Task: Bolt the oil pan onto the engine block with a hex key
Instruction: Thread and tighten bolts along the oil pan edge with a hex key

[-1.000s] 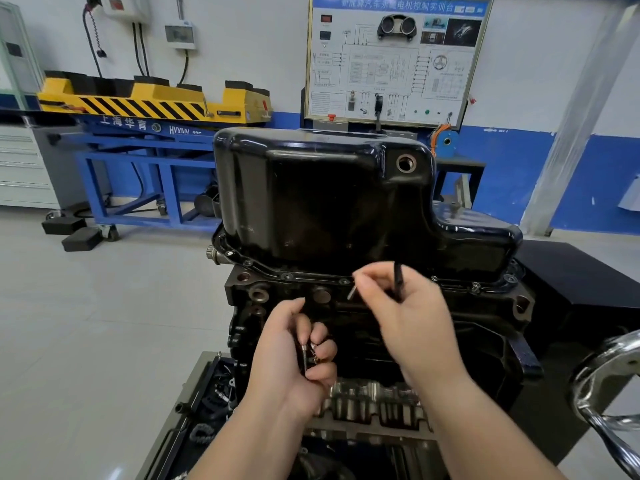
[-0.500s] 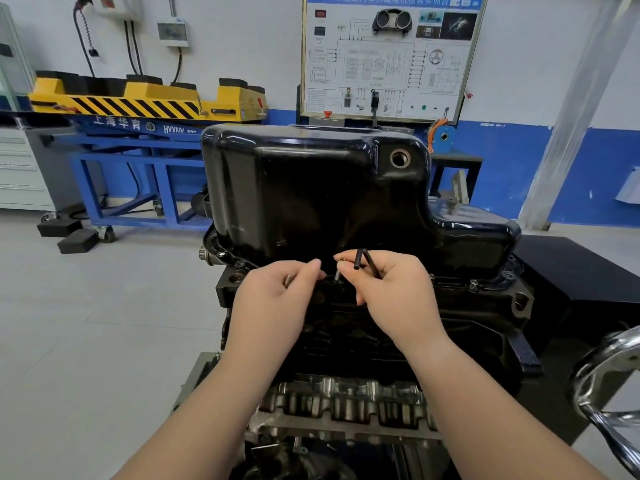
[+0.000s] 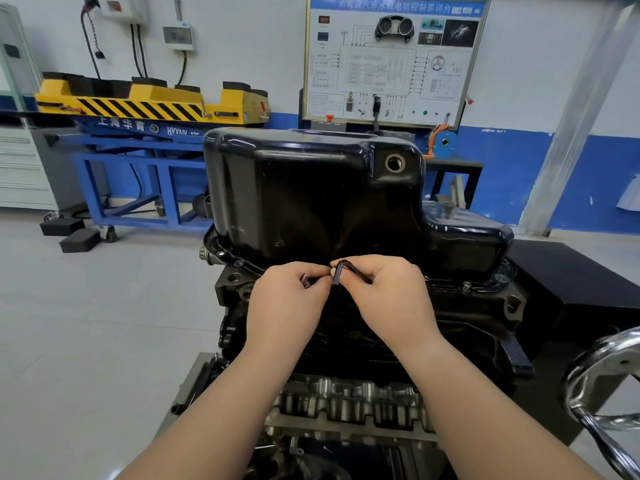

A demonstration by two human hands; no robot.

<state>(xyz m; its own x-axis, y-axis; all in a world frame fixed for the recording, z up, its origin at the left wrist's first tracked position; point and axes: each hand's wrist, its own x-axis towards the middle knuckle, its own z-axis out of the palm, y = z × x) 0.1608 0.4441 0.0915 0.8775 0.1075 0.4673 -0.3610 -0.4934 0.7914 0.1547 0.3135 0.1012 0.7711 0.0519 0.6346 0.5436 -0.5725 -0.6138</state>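
**Both hands closed at the pan flange, hex key in the right**

The right hand (image 3: 391, 296) grasps a black hex key (image 3: 341, 271), pinching it between thumb and curled fingers. The key's bend shows just above the fingertips, and its short leg points down at the flange line directly under the grip. Its long leg runs back under the fingers and is mostly hidden.

The left hand (image 3: 287, 299) is clenched, its fingertips touching those of the right hand beside the key's short leg. A small metal bolt (image 3: 305, 281) shows between its curled fingers. Whether it holds more than one cannot be told, and the key's tip and anything seated beneath it are hidden.

The oil pan (image 3: 311, 188), gloss black, rises immediately behind and above both grips, sitting on the engine block (image 3: 467, 313), which extends below the hands. An open drain hole (image 3: 394, 163) lies up and to the right of the grip. A seated flange bolt (image 3: 467, 287) stands well to the right of the right hand, level with it.

Far right and below the grip is a chrome handwheel (image 3: 595, 393). Behind the pan hangs a wiring training board (image 3: 391, 60), with a yellow striped lift (image 3: 149, 102) to its left
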